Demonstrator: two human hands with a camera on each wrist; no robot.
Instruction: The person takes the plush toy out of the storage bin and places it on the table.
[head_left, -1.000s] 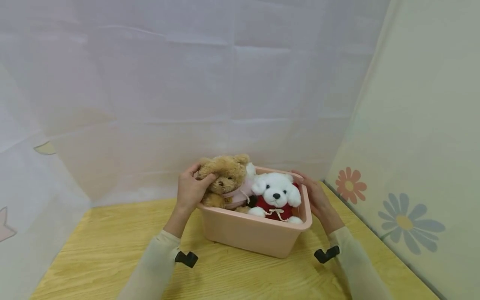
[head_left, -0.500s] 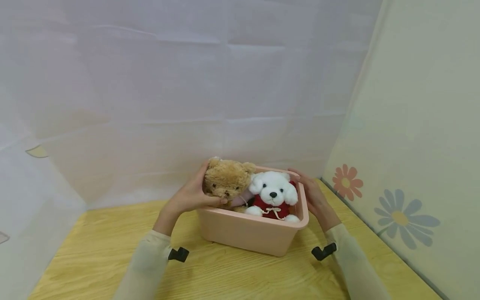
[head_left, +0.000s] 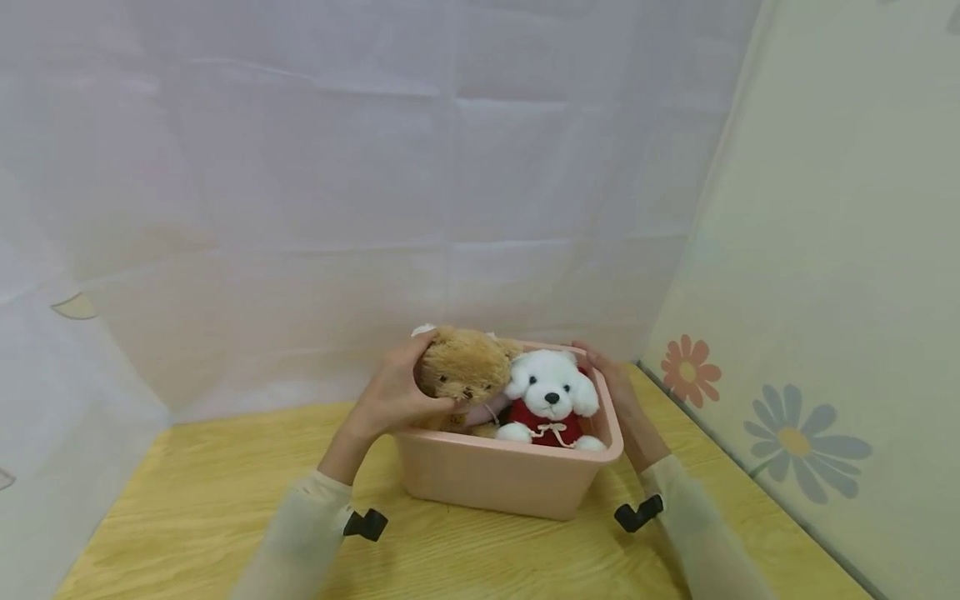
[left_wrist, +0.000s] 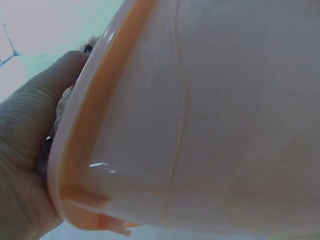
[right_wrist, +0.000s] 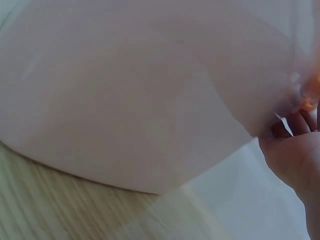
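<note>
A pink plastic bin [head_left: 495, 479] stands on the wooden table and holds a brown teddy bear [head_left: 465, 371] and a white teddy bear in a red top [head_left: 550, 392]. My left hand [head_left: 390, 396] grips the brown bear's head, thumb across its face, fingers behind it. My right hand [head_left: 621, 392] holds the bin's right rim. In the left wrist view the bin's wall [left_wrist: 215, 125] fills the frame beside my palm [left_wrist: 25, 150]. The right wrist view shows the bin's side [right_wrist: 130, 95] and my fingers [right_wrist: 295, 145] at its edge.
The wooden table top [head_left: 187, 508] stretches to the left and in front of the bin. A white curtain [head_left: 337, 208] hangs behind. A pale wall with painted flowers [head_left: 795, 437] stands close on the right.
My left hand has pushed the brown bear down and to the right, lower into the bin, against the white bear. My right hand has stayed on the rim.
</note>
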